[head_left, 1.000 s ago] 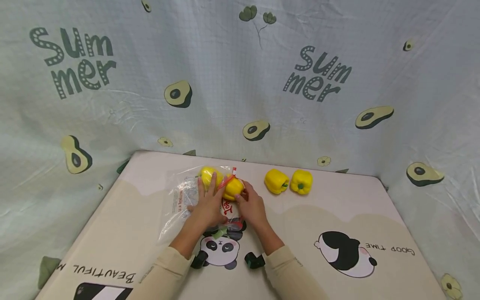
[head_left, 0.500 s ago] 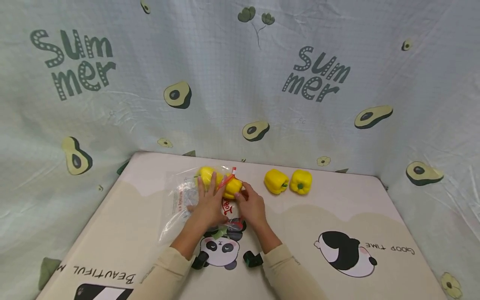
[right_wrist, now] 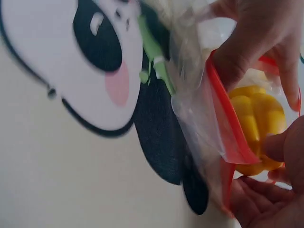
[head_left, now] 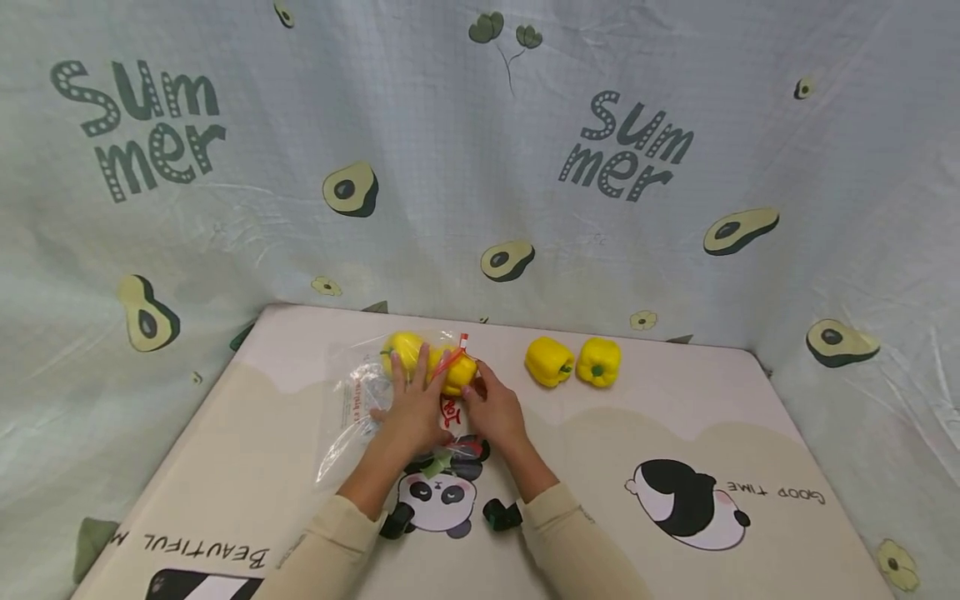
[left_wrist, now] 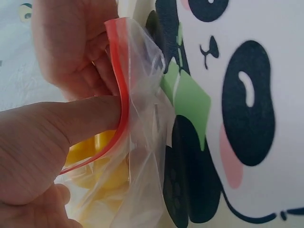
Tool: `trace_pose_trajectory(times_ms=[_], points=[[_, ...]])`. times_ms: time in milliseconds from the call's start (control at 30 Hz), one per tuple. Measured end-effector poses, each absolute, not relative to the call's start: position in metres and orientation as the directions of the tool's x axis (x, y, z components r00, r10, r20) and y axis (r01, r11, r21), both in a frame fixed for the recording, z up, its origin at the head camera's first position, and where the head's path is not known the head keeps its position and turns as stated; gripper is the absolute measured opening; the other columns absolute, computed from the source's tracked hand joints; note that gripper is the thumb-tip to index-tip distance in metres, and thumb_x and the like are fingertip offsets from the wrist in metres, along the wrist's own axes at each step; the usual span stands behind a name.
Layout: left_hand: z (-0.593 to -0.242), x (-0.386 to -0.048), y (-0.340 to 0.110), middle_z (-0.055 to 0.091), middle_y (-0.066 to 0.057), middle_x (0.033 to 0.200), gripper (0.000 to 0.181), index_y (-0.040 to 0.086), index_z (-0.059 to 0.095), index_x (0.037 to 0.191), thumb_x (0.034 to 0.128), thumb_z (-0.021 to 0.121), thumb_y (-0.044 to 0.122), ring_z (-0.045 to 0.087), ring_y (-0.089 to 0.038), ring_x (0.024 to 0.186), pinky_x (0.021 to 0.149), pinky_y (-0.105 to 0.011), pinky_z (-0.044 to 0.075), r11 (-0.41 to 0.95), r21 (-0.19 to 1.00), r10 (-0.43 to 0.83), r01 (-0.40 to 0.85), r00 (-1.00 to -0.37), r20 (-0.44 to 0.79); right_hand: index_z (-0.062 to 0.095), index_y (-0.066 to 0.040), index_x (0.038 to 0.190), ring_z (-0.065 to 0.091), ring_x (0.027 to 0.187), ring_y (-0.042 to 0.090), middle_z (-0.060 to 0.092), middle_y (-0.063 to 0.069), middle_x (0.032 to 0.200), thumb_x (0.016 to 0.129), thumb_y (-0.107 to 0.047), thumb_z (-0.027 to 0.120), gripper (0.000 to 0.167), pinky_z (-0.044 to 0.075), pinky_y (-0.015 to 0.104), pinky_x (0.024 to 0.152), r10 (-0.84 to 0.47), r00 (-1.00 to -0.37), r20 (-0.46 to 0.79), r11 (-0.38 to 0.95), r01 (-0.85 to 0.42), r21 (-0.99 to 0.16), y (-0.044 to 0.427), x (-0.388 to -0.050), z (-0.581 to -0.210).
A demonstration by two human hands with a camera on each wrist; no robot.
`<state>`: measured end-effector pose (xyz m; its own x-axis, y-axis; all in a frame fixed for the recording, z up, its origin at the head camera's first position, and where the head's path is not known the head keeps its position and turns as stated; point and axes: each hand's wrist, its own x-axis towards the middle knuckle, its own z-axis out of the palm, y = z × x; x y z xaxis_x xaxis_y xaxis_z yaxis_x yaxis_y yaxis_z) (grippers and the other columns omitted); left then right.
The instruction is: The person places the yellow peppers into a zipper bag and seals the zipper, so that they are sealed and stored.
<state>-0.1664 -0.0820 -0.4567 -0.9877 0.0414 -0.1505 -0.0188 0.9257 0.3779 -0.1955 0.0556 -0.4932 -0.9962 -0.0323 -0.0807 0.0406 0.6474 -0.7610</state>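
Note:
A clear plastic bag (head_left: 347, 421) with a red-edged mouth lies on the table, one yellow pepper (head_left: 403, 348) inside it. My left hand (head_left: 412, 417) spreads its fingers over the bag, and its thumb (left_wrist: 90, 116) presses the red edge from within in the left wrist view. At the mouth, my right hand (head_left: 497, 414) holds a second yellow pepper (head_left: 459, 375) between thumb and fingers. The right wrist view shows that pepper (right_wrist: 254, 118) within the red-edged opening, the right hand's fingers (right_wrist: 259, 202) partly beneath it.
Two more yellow peppers, one (head_left: 549, 362) beside the other (head_left: 599, 362), stand to the right near the table's back edge. The tablecloth (head_left: 600, 467) has panda prints. A printed curtain (head_left: 435, 167) hangs behind and at the sides.
Both peppers at the bag have shifted slightly left, the first deeper into the bag. My right hand has moved left with its pepper; the left hand stays over the bag.

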Motion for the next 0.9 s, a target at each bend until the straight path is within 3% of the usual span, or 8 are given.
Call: trace_pose_trajectory(times_ms=[267,633,900], points=[[-0.4594,-0.1667,-0.0849,-0.004,-0.009,0.178,0.112,0.02,0.036,0.163,0.0699,0.097,0.027,-0.012,-0.053,0.16,0.093,-0.094,0.029,0.928,0.372,0.056,0.004,-0.99,-0.127,0.051,-0.008,0.145,0.065,0.127,0.034,0.065,0.02,0.141,0.103,-0.013,0.062,0.044,0.052,0.051,0.113,-0.079,-0.997,-0.014,0.551,-0.032,-0.834,0.0534,-0.2,-0.4981],[-0.4591,-0.1678,-0.0854,-0.007,-0.008,0.178,0.113,0.022,0.032,0.165,0.0716,0.096,0.028,-0.012,-0.052,0.16,0.095,-0.094,0.027,0.933,0.36,0.056,0.001,-0.988,-0.143,0.053,-0.023,0.154,0.069,0.118,0.033,0.075,0.012,0.127,0.104,-0.028,0.064,0.051,0.057,0.049,0.106,0.027,-0.998,-0.049,0.622,0.055,-0.781,0.0536,-0.2053,-0.4916],[-0.4582,-0.1675,-0.0819,-0.007,-0.008,0.178,0.108,0.02,0.037,0.163,0.0729,0.095,0.03,-0.012,-0.051,0.161,0.097,-0.094,0.027,0.937,0.349,0.069,0.012,-0.986,-0.151,0.051,-0.028,0.155,0.069,0.108,0.031,0.077,0.009,0.12,0.106,-0.035,0.06,0.05,0.058,0.049,0.099,-0.013,-0.999,-0.045,0.727,0.022,-0.687,0.0505,-0.2046,-0.4904]])
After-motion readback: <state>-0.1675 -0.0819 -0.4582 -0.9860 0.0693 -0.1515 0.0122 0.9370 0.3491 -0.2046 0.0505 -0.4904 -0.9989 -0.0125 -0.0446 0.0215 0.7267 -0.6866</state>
